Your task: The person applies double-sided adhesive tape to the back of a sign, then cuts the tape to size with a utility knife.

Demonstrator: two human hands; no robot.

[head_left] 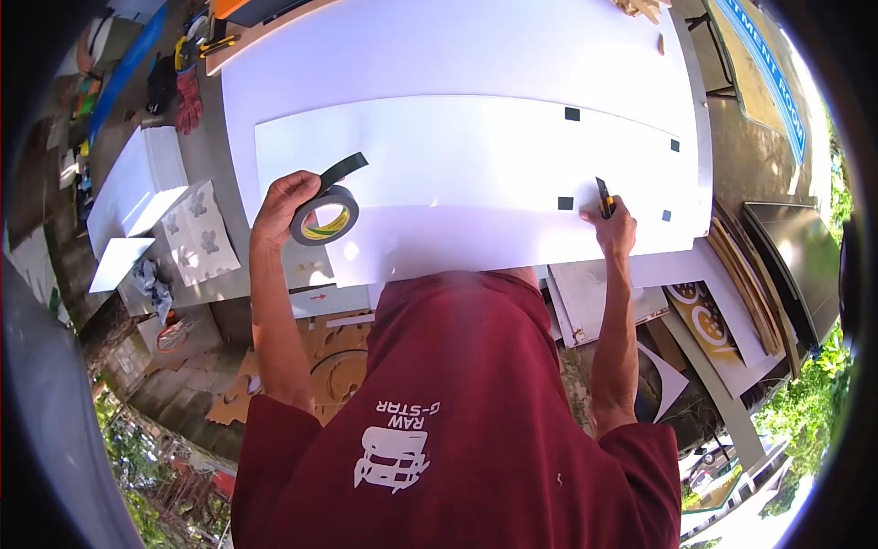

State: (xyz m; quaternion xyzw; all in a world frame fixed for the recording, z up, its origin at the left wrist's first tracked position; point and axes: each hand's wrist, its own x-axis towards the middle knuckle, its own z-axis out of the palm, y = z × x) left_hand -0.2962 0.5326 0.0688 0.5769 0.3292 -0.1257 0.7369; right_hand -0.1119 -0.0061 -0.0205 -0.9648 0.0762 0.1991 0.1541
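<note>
In my left hand (291, 203) is a roll of dark tape (346, 212), its fingers closed round it, with a short loose strip sticking up to the right. My right hand (615, 227) grips a black and yellow utility knife (604, 196), blade pointing up and away from me. Both hands are over a white board (439, 165) that lies on a larger white sheet (439, 55). Several small dark tape squares (566, 203) are stuck on the board's right part, close to the knife.
Offcuts of wood (640, 7) lie at the far edge. Red gloves (188, 102) and a patterned sheet (203, 233) are on the left. Wooden strips (745, 274) and a dark panel (794, 270) stand to the right. Cut brown board (343, 366) lies below.
</note>
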